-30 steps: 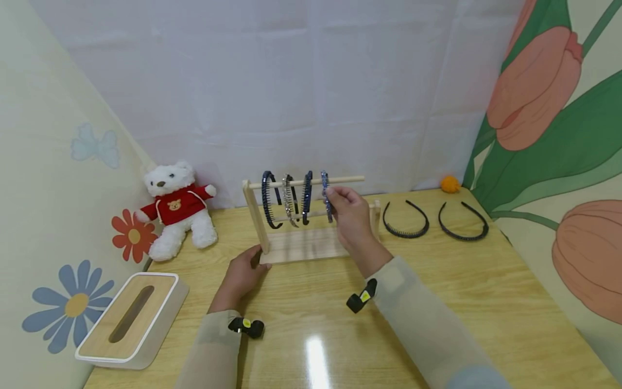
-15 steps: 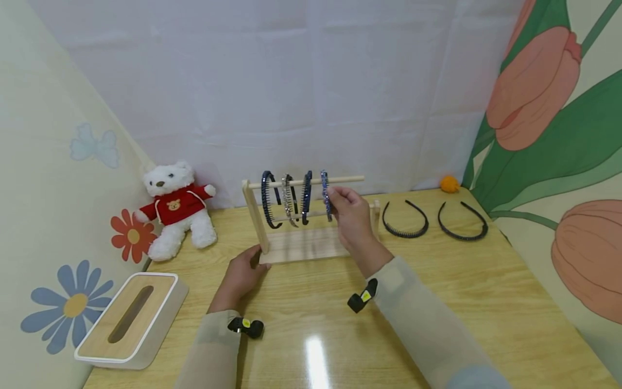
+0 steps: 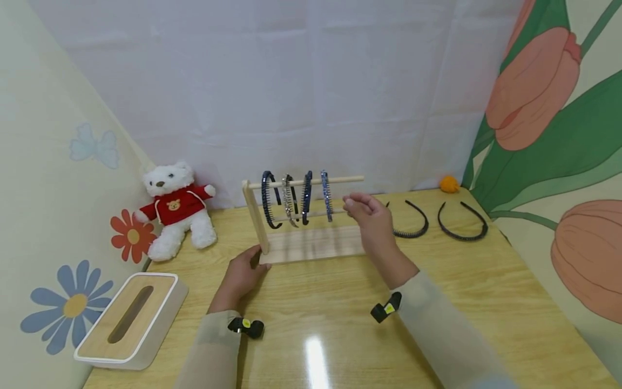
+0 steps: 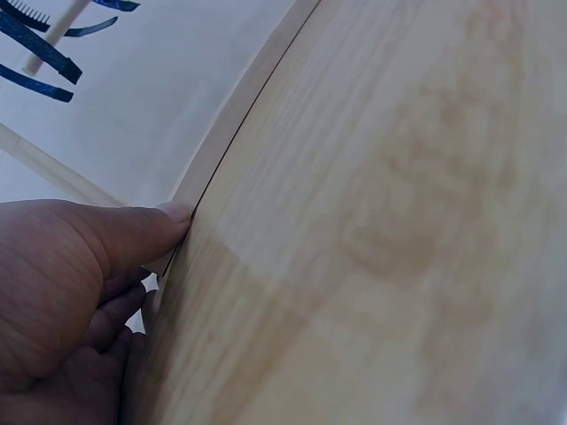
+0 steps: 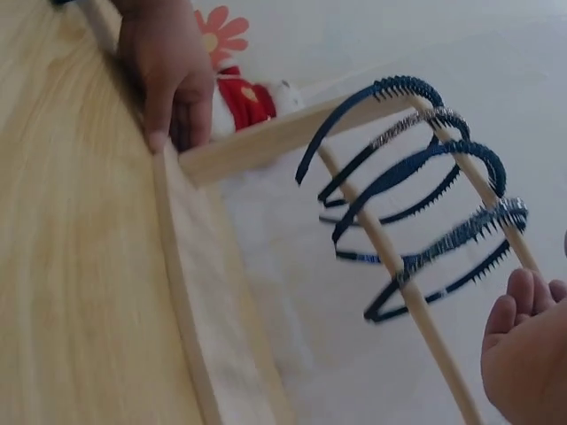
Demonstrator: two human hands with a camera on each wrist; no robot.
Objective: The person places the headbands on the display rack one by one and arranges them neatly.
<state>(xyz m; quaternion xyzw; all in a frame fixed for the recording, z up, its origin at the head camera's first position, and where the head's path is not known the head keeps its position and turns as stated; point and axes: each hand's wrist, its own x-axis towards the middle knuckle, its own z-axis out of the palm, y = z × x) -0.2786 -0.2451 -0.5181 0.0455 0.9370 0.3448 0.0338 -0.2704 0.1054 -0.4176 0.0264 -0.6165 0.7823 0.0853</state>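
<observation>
A wooden headband rack (image 3: 311, 247) stands on the table, several headbands hanging on its rods. From left to right they are a dark toothed headband (image 3: 265, 199), a silver glittery headband (image 3: 287, 201), a navy headband (image 3: 306, 198) and a blue sparkly headband (image 3: 326, 195). My left hand (image 3: 241, 274) grips the left end of the rack's base, thumb against the front edge in the left wrist view. Right of the blue sparkly headband, my right hand (image 3: 375, 224) is in the air, apart from it, fingers loosely bent and holding nothing. It hides the rack's right end.
Two black headbands, a nearer toothed headband (image 3: 412, 234) and a farther headband (image 3: 464, 237), lie right of the rack. An orange fuzzy ball (image 3: 449, 184) is behind them. At left are a white teddy bear (image 3: 177, 204) in red and a tissue box (image 3: 131, 319).
My right hand has let go of the blue sparkly headband and moved right, away from it. The headband hangs on the rack. My left hand has stayed at the base.
</observation>
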